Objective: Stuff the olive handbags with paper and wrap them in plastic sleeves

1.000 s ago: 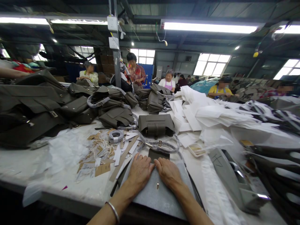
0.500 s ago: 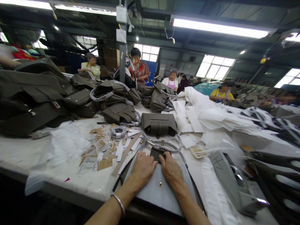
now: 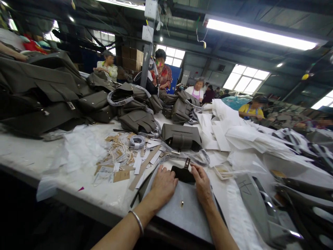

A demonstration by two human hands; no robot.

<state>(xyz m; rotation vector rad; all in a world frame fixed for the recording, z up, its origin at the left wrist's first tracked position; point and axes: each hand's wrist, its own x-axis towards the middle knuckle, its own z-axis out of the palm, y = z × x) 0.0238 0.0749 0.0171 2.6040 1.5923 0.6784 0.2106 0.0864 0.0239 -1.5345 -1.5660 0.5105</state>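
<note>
In front of me lies a dark olive handbag, its front covered by a pale grey sheet. A small gold lock shows at the middle of the sheet. My left hand has its fingers curled over the bag's upper left edge. At the upper right edge, my right hand grips the bag with bent fingers, close beside a dark tab with a metal buckle plate that stands up. The undersides of both hands are hidden. A wrapped handle loops beyond the bag.
Another olive handbag lies just beyond, and more bags are heaped at left. Cards and strings lie left of my hands. White sheets are piled at right, near a grey bag. Co-workers are in the background.
The bag's dark tab with its buckle plate now stands higher between my hands. My right hand has shifted outward to the bag's right edge. The whole view has swung slightly left and tilted.
</note>
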